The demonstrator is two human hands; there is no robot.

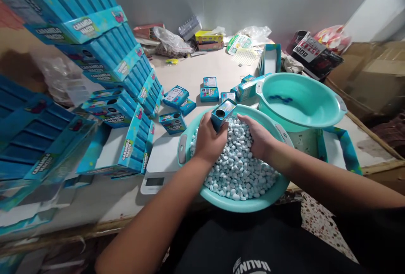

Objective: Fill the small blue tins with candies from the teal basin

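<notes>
A small blue candy box [222, 113] with a round black opening in its end is in my left hand [212, 139], tilted above the basin. The hand's fingers are wrapped round the box. My right hand [261, 139] is sunk into the pale blue-white candies [242, 177], thumb up and partly stretched out. Its other fingers are mostly hidden among the candies. The turquoise basin [243, 205] holding the candies sits in front of my body, close to a white scale [164, 155] on its left.
Display cartons [95, 29] of blue candy boxes stack high on the left. Several loose boxes [209, 93] lie behind the basin. A second turquoise basin [300, 113] with a few dark blue pieces stands right, above an open carton [338, 149]. Bags and packaging [174, 42] line the wall.
</notes>
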